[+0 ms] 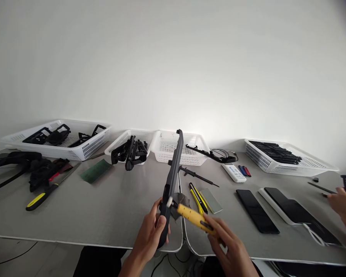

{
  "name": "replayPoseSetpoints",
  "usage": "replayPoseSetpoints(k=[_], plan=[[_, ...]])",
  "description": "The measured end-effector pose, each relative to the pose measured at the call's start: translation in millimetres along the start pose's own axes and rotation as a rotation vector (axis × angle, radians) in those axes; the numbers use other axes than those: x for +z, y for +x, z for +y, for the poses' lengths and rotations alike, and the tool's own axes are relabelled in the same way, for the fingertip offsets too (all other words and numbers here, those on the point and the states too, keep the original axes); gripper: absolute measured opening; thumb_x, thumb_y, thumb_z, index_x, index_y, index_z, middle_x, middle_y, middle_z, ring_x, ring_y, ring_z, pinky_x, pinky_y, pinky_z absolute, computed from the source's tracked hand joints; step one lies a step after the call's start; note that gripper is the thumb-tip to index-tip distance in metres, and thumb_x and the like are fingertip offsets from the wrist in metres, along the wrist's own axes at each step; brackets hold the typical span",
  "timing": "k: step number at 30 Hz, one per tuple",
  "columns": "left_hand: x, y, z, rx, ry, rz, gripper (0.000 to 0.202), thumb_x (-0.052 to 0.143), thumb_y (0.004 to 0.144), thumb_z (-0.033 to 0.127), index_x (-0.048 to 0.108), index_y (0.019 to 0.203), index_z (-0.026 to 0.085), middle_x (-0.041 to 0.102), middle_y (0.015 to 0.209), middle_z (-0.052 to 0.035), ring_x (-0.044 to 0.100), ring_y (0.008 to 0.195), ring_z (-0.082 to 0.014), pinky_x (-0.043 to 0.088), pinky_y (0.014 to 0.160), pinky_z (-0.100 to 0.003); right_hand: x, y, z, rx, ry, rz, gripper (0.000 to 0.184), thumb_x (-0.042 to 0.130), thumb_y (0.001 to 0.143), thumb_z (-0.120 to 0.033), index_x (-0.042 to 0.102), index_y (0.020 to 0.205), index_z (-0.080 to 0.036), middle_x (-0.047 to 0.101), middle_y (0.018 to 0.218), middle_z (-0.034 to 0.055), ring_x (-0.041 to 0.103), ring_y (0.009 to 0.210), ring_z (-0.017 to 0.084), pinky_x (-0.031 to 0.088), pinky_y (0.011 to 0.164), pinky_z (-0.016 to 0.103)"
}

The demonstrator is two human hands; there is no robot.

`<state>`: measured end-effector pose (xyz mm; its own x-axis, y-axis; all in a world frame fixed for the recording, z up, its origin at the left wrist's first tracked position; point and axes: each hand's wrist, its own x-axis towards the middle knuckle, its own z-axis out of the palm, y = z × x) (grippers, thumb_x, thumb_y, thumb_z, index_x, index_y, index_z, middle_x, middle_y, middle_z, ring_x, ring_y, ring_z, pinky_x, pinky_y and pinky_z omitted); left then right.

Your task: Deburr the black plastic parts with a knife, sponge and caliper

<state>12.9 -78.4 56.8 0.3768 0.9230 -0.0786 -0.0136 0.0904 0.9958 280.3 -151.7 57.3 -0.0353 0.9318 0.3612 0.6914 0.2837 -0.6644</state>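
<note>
My left hand (150, 235) is closed around the lower end of a long dark grey plastic part (173, 175) that rises away from me over the table. My right hand (229, 246) grips a yellow-handled tool (193, 217), whose tip meets the part near my left hand. Just behind them on the table lie a yellow and black utility knife (197, 198), a small dark scrap (182, 200) and a grey-green flat block (211, 200).
White baskets (83, 148) (167, 148) (276, 166) line the back of the grey table (103, 207). A yellow-handled knife (43, 195) and black parts lie at left. Two phones (256, 211) (294, 209) lie at right. Another person's hand (344, 204) reaches in at the right edge.
</note>
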Motion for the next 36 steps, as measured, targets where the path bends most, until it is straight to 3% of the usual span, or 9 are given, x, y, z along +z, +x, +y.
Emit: replayPoseSetpoints(k=[3, 5, 14, 17, 22, 25, 32, 36], plan=[[-0.5, 1.6, -4.7, -0.029, -0.051, 0.018, 0.104, 0.04, 0.093, 0.089, 0.027, 0.167, 0.018, 0.068, 0.077, -0.0032, 0.064, 0.06, -0.0215, 0.055, 0.06, -0.034, 3.1, -22.2, 7.7, -0.072, -0.003, -0.16, 0.045, 0.049, 0.109, -0.028, 0.063, 0.152, -0.03, 0.074, 0.133, 0.0127, 0.076, 0.117, 0.018, 0.06, 0.095, 0.022], [-0.4, 2.8, -9.0, -0.01, -0.062, 0.032, 0.107, 0.036, 0.091, 0.092, 0.029, 0.167, 0.018, 0.069, 0.079, -0.0047, 0.066, 0.064, -0.0224, 0.057, 0.063, -0.035, 5.9, -30.7, 10.4, -0.089, -0.004, -0.175, 0.046, 0.047, 0.11, -0.027, 0.062, 0.153, -0.033, 0.075, 0.132, 0.0115, 0.077, 0.115, 0.017, 0.06, 0.093, 0.021], [3.0, 0.9, -5.8, 0.009, -0.093, 0.036, 0.103, 0.038, 0.091, 0.092, 0.032, 0.164, 0.019, 0.07, 0.082, -0.0046, 0.065, 0.059, -0.021, 0.057, 0.062, -0.035, 16.8, -32.5, 7.9, -0.035, -0.031, -0.03, 0.044, 0.044, 0.112, -0.032, 0.06, 0.153, -0.032, 0.073, 0.133, 0.0132, 0.076, 0.115, 0.016, 0.06, 0.092, 0.02], [3.5, 1.3, -3.0, 0.023, -0.044, 0.013, 0.103, 0.041, 0.091, 0.09, 0.032, 0.163, 0.018, 0.068, 0.076, -0.0031, 0.064, 0.058, -0.0211, 0.055, 0.059, -0.034, 10.9, -23.9, 4.8, -0.063, -0.042, -0.063, 0.047, 0.049, 0.11, -0.031, 0.056, 0.157, -0.031, 0.073, 0.134, 0.0131, 0.076, 0.116, 0.016, 0.059, 0.094, 0.02], [5.6, 0.1, -0.7, 0.033, 0.076, -0.026, 0.103, 0.043, 0.091, 0.09, 0.034, 0.163, 0.017, 0.068, 0.075, -0.0033, 0.063, 0.06, -0.0212, 0.055, 0.06, -0.033, -3.7, -0.7, -12.0, -0.085, -0.067, 0.092, 0.045, 0.052, 0.109, -0.028, 0.061, 0.153, -0.03, 0.075, 0.131, 0.0111, 0.078, 0.111, 0.015, 0.06, 0.092, 0.018], [6.4, -1.2, -0.7, 0.036, 0.108, -0.021, 0.104, 0.044, 0.09, 0.09, 0.036, 0.164, 0.017, 0.067, 0.075, -0.0029, 0.063, 0.061, -0.0214, 0.056, 0.061, -0.034, -10.8, 10.0, -18.5, -0.076, -0.083, 0.118, 0.044, 0.052, 0.108, -0.029, 0.063, 0.15, -0.031, 0.075, 0.129, 0.0102, 0.078, 0.109, 0.015, 0.061, 0.089, 0.018], [6.5, -0.9, -0.6, 0.046, 0.123, -0.015, 0.105, 0.046, 0.09, 0.09, 0.038, 0.163, 0.015, 0.065, 0.073, -0.0024, 0.062, 0.06, -0.0207, 0.056, 0.059, -0.033, -17.7, 15.1, -16.8, -0.06, -0.087, 0.096, 0.043, 0.051, 0.108, -0.034, 0.065, 0.149, -0.029, 0.075, 0.127, 0.0111, 0.077, 0.108, 0.016, 0.061, 0.09, 0.02], [7.8, -1.2, 0.9, 0.051, 0.117, -0.022, 0.104, 0.048, 0.091, 0.088, 0.036, 0.164, 0.014, 0.065, 0.072, -0.0022, 0.061, 0.059, -0.0197, 0.057, 0.059, -0.033, -18.9, 16.0, -12.5, 0.0, -0.084, 0.171, 0.045, 0.052, 0.109, -0.038, 0.063, 0.151, -0.029, 0.075, 0.127, 0.0105, 0.076, 0.1, 0.016, 0.061, 0.079, 0.019]])
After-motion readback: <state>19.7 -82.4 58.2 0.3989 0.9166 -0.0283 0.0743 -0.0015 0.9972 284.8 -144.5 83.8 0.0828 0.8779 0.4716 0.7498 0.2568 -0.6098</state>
